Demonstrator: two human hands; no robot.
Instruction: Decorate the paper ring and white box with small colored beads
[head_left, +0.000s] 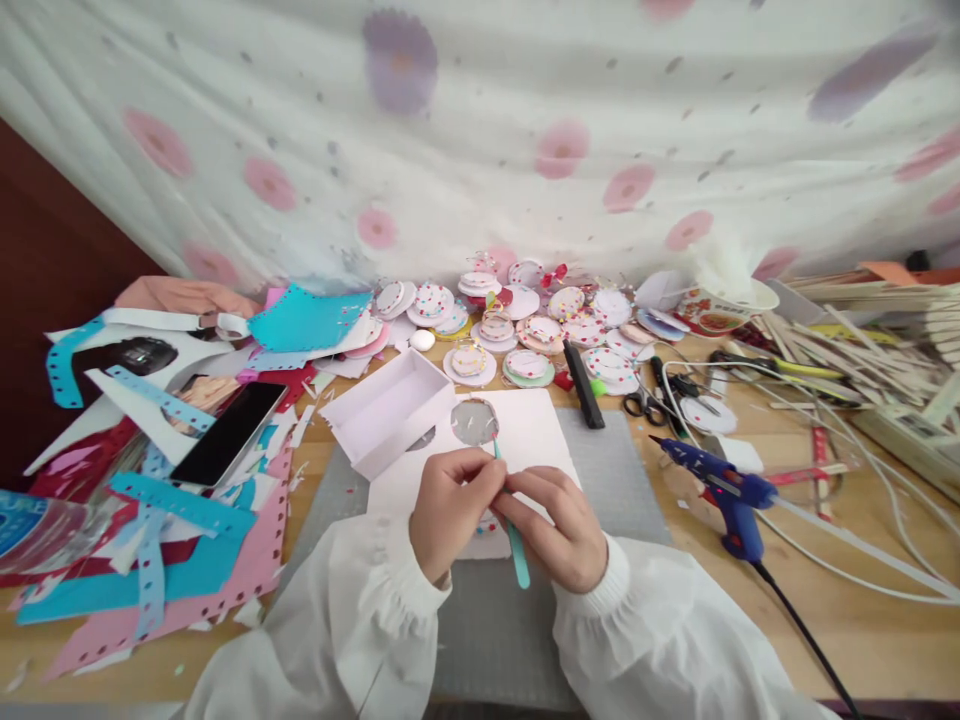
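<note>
My left hand (450,510) and my right hand (559,525) meet over a white sheet (532,435) that lies on a grey cutting mat (622,480). My right hand grips a teal tool (516,545) like a pen, its tip pointing up toward the left hand's fingers. My left hand's fingers are pinched together on something small at the tool's tip; I cannot make it out. A round hole (474,421) is cut in the sheet just above the hands. Both arms wear white sleeves.
An open white box (386,410) sits left of the sheet. Several decorated paper discs (525,325) crowd the back. A blue glue gun (720,490) with cable lies right, near scissors (645,403). A phone (229,432) and paper scraps (150,560) cover the left.
</note>
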